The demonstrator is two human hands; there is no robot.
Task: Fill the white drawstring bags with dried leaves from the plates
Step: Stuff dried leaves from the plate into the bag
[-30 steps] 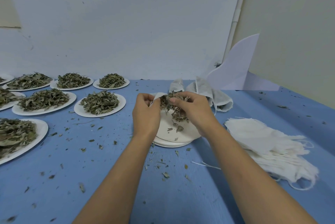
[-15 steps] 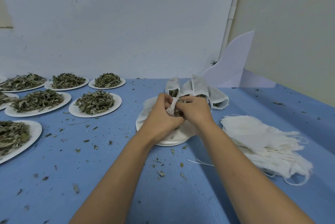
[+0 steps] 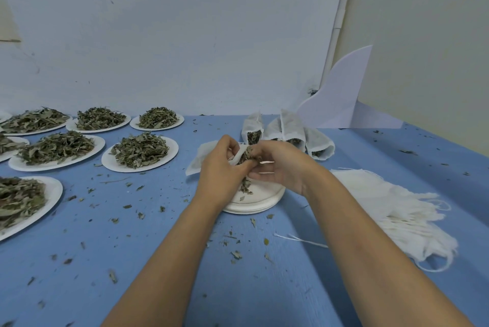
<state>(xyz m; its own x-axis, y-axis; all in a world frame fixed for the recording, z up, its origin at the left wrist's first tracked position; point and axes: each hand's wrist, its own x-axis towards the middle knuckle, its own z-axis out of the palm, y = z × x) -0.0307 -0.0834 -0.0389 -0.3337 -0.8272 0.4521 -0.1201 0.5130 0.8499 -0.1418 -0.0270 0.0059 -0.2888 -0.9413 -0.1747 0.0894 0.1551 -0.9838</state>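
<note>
Bag (image 3: 201, 158) pinched open by left hand (image 3: 218, 170) above plate (image 3: 264, 198); leaves (image 3: 244, 158) pinched by right hand (image 3: 283, 165) may be spilled past its mouth.

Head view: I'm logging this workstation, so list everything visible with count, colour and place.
Round paper plates heaped with dried leaves: at least seven, white under grey-green, left.
Near-empty paper plate stack: one, white, under the hands.
Filled fabric drawstring bags: three or four, white, behind the stack.
Empty bag pile: one, white, right.
Bag being filled: one, white, in left hand.
Curved card: one, pale lilac, back right corner.
Table: one, blue, leaf-strewn.
Left hand: one, grips bag's mouth.
Right hand: one, pinches leaves there.
</note>
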